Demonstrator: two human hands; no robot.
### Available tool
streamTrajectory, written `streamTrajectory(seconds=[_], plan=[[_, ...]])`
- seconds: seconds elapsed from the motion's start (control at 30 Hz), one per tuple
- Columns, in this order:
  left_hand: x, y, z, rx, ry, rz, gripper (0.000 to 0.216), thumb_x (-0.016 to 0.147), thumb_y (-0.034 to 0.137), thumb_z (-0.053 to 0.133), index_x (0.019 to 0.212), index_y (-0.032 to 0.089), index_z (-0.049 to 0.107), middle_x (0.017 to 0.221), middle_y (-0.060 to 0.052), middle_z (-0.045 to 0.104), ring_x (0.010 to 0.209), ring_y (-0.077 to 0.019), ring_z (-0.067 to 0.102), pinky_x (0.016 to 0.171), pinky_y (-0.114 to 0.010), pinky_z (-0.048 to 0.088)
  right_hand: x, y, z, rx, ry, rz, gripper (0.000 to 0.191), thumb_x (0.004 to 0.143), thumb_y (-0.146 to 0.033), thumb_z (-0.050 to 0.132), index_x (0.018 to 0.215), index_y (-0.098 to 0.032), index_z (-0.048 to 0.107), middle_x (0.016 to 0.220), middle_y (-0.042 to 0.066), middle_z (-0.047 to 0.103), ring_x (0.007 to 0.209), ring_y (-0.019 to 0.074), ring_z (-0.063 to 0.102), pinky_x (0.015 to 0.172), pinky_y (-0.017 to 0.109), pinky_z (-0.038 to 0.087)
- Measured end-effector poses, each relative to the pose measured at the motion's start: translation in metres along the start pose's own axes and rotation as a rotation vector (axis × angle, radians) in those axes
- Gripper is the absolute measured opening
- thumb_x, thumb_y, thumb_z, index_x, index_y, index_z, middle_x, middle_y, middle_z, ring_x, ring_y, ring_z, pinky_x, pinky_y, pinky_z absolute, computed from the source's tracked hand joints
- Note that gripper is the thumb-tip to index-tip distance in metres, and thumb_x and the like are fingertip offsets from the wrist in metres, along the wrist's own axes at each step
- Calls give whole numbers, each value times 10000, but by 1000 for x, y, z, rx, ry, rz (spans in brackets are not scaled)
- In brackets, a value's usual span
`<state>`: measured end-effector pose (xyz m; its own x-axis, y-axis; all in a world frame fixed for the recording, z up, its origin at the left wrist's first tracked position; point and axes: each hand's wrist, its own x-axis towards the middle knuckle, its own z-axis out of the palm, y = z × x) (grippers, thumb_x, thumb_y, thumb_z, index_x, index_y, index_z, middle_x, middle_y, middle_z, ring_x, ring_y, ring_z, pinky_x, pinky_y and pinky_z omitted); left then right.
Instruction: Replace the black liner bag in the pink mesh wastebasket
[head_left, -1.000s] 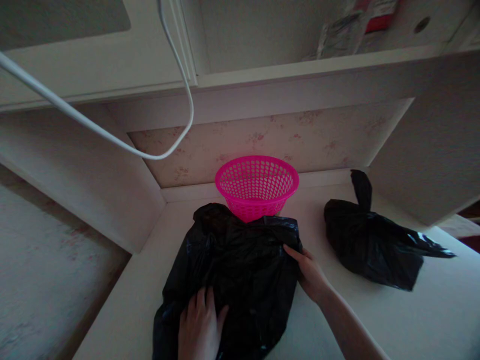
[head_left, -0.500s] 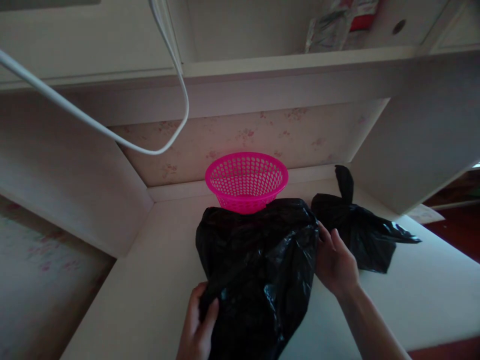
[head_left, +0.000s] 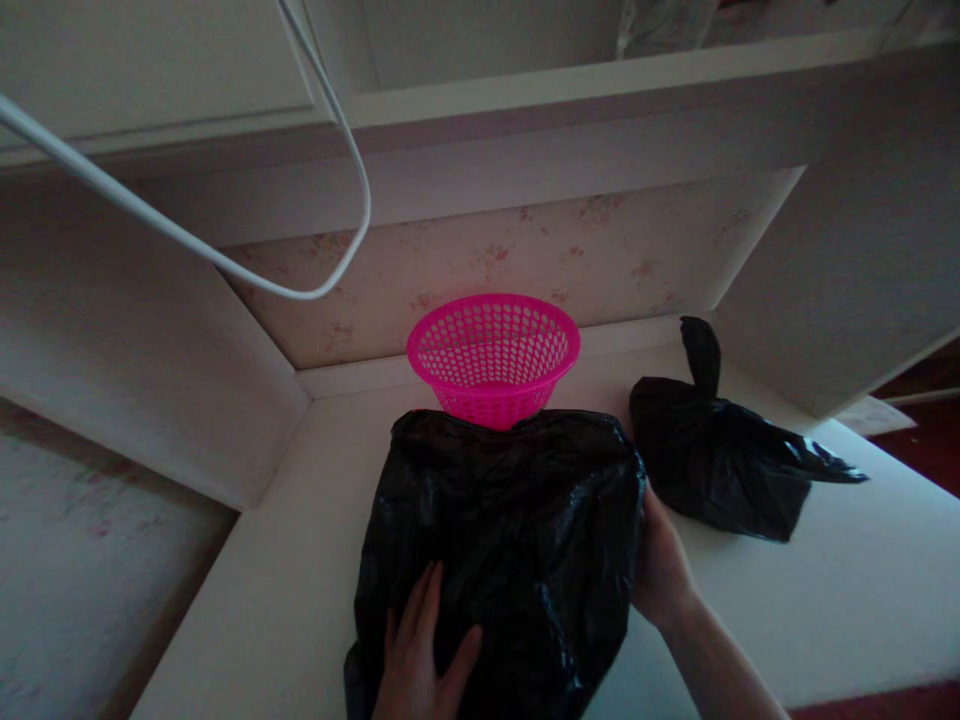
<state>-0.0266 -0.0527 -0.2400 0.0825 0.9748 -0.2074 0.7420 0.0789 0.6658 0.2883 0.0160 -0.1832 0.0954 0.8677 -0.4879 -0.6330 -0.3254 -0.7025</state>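
A large black plastic bag [head_left: 510, 540] lies crumpled on the white tabletop [head_left: 825, 600] in front of me. My left hand [head_left: 424, 660] rests flat on its near lower part, fingers stretched out. At the bag's right edge, my right hand [head_left: 664, 570] presses against the plastic; its fingers are partly hidden behind the bag. Just behind the bag stands a pink perforated basket [head_left: 493, 355], upright.
A second, tied black bag [head_left: 724, 455] lies to the right on the table. A white cable [head_left: 225, 255] loops down at the upper left. Wall panels enclose the table at the back and sides, with a shelf [head_left: 600, 80] above.
My left hand has let go of the bag's lower edge and now lies flat on it. The bag has spread wider. My right hand slid lower along its right edge.
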Motion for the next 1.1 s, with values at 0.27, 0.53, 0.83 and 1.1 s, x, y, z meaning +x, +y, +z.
streamTrajectory(seconds=[0.27, 0.53, 0.83, 1.1], plan=[[24, 23, 32, 390, 235, -36, 814, 962, 482, 575, 1610, 23, 398, 1704, -298, 289, 1532, -561, 333, 1169, -837, 231, 2, 15, -5, -599, 396, -845, 397, 817, -478, 813, 1128, -260, 696, 1283, 94, 674, 1264, 299, 619, 1102, 462, 506], [41, 28, 38, -8, 338, 126, 590, 1023, 361, 518, 1592, 219, 459, 1707, -173, 387, 1570, -356, 379, 1244, -616, 355, -50, 87, 27, -1503, -889, -1112, 318, 1027, -365, 627, 1336, -296, 616, 1239, 13, 763, 961, 189, 742, 867, 296, 590], [28, -17, 12, 221, 478, 138, 472, 979, 472, 597, 1369, 224, 695, 1480, -163, 654, 1453, -436, 504, 1168, -699, 388, -49, 35, -6, -1588, -865, -428, 390, 772, 14, 561, 915, -255, 804, 1018, 6, 787, 947, 182, 731, 888, 266, 519], [36, -5, -16, -9, 554, 97, 440, 936, 576, 618, 1147, 209, 738, 1193, -159, 727, 1151, -375, 668, 1047, -593, 509, -28, -26, -30, -1088, -377, -339, 225, 925, -444, 706, 984, -256, 815, 993, 63, 794, 932, 246, 722, 832, 331, 548]])
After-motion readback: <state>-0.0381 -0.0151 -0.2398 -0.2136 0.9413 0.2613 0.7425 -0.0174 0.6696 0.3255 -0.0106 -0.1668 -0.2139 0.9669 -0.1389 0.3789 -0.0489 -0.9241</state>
